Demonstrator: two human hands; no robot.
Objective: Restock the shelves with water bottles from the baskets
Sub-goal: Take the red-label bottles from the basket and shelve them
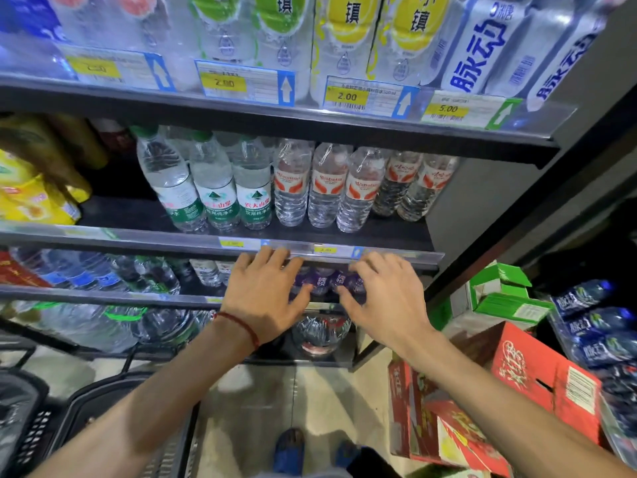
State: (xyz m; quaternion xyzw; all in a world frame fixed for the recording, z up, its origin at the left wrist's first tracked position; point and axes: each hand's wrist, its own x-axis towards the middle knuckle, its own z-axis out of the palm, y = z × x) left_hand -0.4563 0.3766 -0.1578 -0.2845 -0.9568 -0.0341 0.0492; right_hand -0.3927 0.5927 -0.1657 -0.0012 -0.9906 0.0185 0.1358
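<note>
Both my hands reach toward the lower shelf (193,298), where purple-labelled bottles (324,281) stand in a row. My left hand (267,294) hovers in front of them with fingers spread and loosely bent, holding nothing. My right hand (386,298) is beside it, its fingers spread the same way, fingertips at the purple bottles. One shelf up (241,241), green-labelled water bottles (220,188) and red-labelled water bottles (327,188) stand side by side. A dark basket (96,408) sits on the floor at the lower left.
Red cardboard cartons (517,391) and a green-and-white box (499,294) are stacked on the floor to the right, beside wrapped packs of blue bottles (596,326). Large water jugs (103,322) fill the bottom shelf. My feet (289,450) stand on the tiled floor.
</note>
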